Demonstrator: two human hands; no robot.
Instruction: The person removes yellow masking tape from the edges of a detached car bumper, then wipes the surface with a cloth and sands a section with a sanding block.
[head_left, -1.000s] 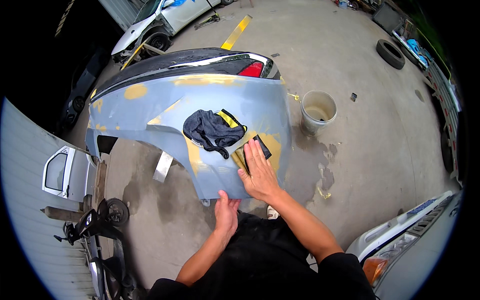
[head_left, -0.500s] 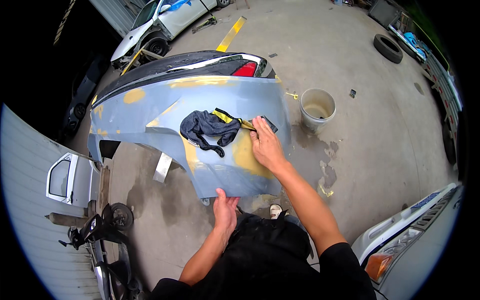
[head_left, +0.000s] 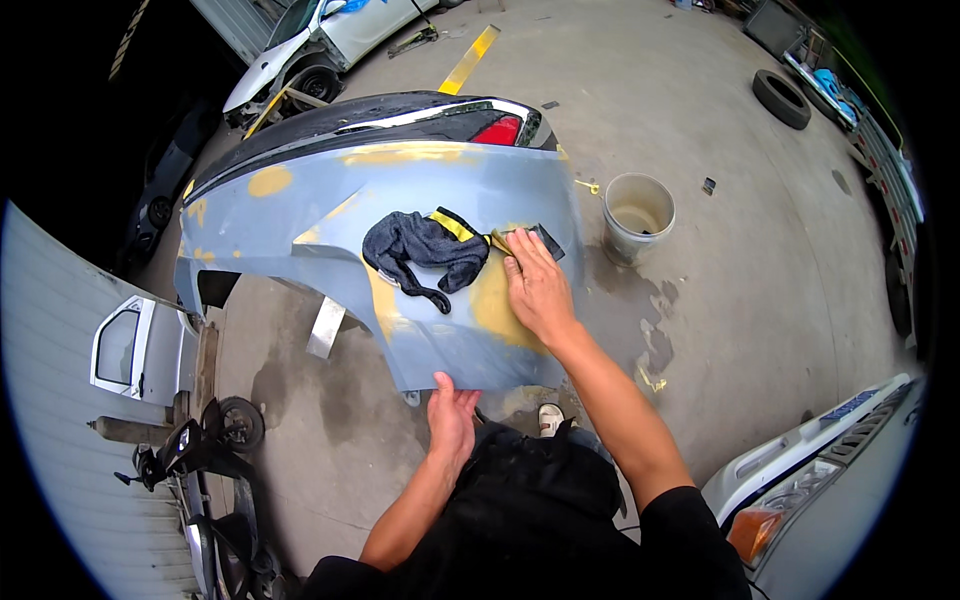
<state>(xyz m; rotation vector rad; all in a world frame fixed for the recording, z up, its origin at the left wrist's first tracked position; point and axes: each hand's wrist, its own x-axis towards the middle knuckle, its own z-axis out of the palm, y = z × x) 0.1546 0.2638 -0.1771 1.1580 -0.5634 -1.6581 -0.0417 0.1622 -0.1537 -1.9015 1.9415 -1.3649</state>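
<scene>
A grey-primed car fender [head_left: 330, 205] with yellowish filler patches lies across the stand in front of me. My right hand [head_left: 540, 290] is pressed flat on its right part, fingers together over a folded piece of sandpaper [head_left: 547, 240]; the sheet's dark side and tan back show around the fingertips. My left hand [head_left: 451, 419] grips the fender's near edge, thumb on top and the fingers partly hidden below. Left of my right hand, a crumpled dark grey cloth [head_left: 425, 250] with a yellow and black band rests on the panel.
Behind the fender lies a dark bumper [head_left: 400, 125] with a red light. A water-holding bucket [head_left: 637, 215] stands right of it on wet concrete. A scooter [head_left: 215, 460] and a white car door [head_left: 145, 350] are at left, a white vehicle front [head_left: 810, 480] at near right.
My right hand has shifted slightly down and to the right with the sandpaper, showing more of the sheet. My left hand keeps its hold, and the cloth stays in place.
</scene>
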